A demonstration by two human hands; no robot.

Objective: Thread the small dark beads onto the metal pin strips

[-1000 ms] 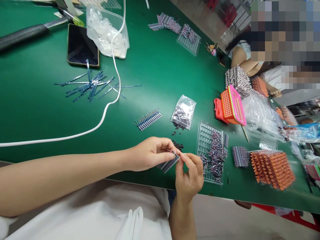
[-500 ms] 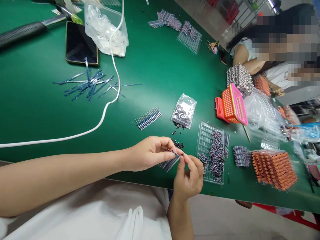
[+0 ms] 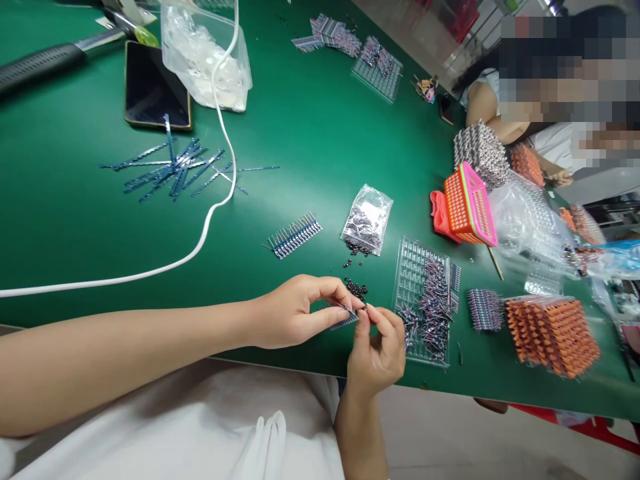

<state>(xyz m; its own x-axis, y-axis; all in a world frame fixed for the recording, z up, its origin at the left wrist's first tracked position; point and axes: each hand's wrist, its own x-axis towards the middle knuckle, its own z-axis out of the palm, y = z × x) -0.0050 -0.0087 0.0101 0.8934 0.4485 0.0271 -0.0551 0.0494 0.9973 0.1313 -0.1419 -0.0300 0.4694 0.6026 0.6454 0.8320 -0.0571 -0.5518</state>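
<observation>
My left hand (image 3: 305, 310) pinches a small strip of components (image 3: 345, 316) between thumb and fingers, above the green table. At the strip's right end, my right hand (image 3: 377, 347) holds a tiny dark piece (image 3: 364, 308) between thumb and forefinger, and the fingertips of both hands nearly meet. Just beyond them lies a loose pile of small dark beads (image 3: 356, 289), with a clear bag (image 3: 369, 217) of the same beads behind it. Another strip with thin pins (image 3: 296, 236) rests further left. Right of my hands, a clear tray (image 3: 407, 280) carries many loose pinned parts.
A white cable (image 3: 206, 233) crosses the left side near blue strips (image 3: 173, 167), a phone (image 3: 156, 85) and a plastic tub (image 3: 240, 83). To the right are a basket (image 3: 463, 203), a block of orange parts (image 3: 553, 335) and another person's arm (image 3: 483, 107).
The strip in my left hand has tilted, so less of its face shows. My left fingers have shifted slightly around it. The whole view has moved a little.
</observation>
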